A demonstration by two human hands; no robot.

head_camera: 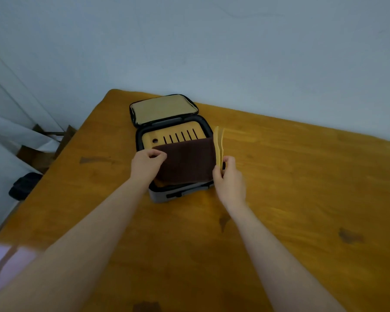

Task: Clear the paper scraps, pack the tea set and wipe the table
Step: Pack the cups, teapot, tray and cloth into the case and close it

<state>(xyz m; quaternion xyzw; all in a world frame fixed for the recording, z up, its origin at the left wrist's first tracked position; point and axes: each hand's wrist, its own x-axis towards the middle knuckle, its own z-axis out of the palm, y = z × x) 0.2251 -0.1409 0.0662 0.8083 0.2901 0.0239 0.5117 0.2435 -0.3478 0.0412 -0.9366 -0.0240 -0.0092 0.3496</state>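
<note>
Floor item, far left: a dark, soft-looking bundle (24, 186) below the table edge; I cannot tell what it is.
Left hand (147, 165): thumb and forefinger pressed together, pinching the left upper corner of the cloth; the other fingers are curled in under the palm.
Cloth (187, 164): dark brown, matte with a towel-like nap, roughly rectangular; it lies over the near half of the tray, inside the case.
Case (161, 197): rectangular with rounded corners, grey fabric wall, black trim and a black handle on the near side; it sits on the table towards the far left corner. Any lettering is too blurred for me to read.
Lid (163, 109): hinged open at the far side and tilted back, with a tan fabric lining and a black border.
Tray (173, 135): pale bamboo, smooth, cut with a row of narrow parallel slots and one round hole at its left; it is seated in the case.
Tongs (219, 143): two thin, pale bamboo blades standing nearly upright, just beside the case's right edge.
Right hand (230, 180): fingers curled round the lower end of the tongs, with the thumb against them.
Table (302, 199): orange-brown wood with visible grain and dark knots.
</note>
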